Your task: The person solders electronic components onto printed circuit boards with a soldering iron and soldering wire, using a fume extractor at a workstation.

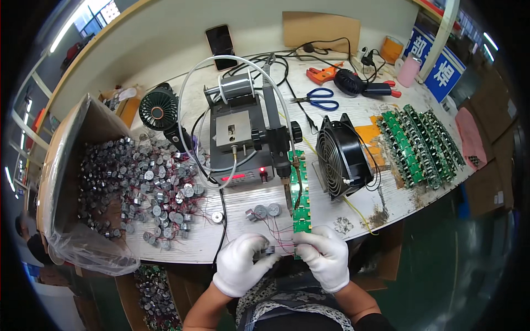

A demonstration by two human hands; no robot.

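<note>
My left hand [245, 266], in a white glove, is closed round a small silver motor [269, 250] at the table's front edge. Thin red wires [282, 241] run from it toward a strip of green circuit boards [302, 212]. Gloved too, my right hand [323, 258] pinches the near end of that strip; whether a wire is also between its fingers is hidden. Several more motors [260, 212] lie just beyond my hands, wired toward the strip. Over the strip stands the soldering iron [286, 190] of a bench soldering machine [234, 132] with a solder spool [236, 87].
To the left, a plastic-lined carton [72, 132] lies tipped, small motors [160, 187] spilling from it. A black fan [339, 157] stands right of the strip, then stacked green boards [419, 146]. Behind are blue scissors [320, 100], a handheld fan [158, 108] and a phone [221, 47].
</note>
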